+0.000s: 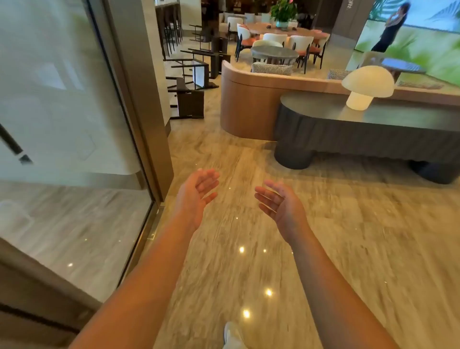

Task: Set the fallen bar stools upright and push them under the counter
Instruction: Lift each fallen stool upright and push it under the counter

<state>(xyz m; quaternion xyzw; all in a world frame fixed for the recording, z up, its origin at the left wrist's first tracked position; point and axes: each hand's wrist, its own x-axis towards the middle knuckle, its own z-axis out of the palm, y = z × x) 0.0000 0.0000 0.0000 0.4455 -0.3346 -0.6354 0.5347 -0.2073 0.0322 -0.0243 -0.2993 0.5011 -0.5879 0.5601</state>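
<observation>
Several dark bar stools lie tipped over on the marble floor far ahead on the left. The nearest fallen stool (189,99) lies on its side with its woven seat facing me, and a second fallen stool (199,72) lies just behind it. More stools (171,27) stand upright under the counter (167,3) at the back left. My left hand (198,193) and my right hand (277,203) are held out in front of me, palms facing each other, fingers apart, holding nothing, well short of the stools.
A glass panel with a metal frame (139,99) runs along my left. A curved wooden partition (249,109) and a dark console (373,129) with a mushroom lamp (366,84) stand on the right. Beyond are dining tables, chairs and a person (392,27).
</observation>
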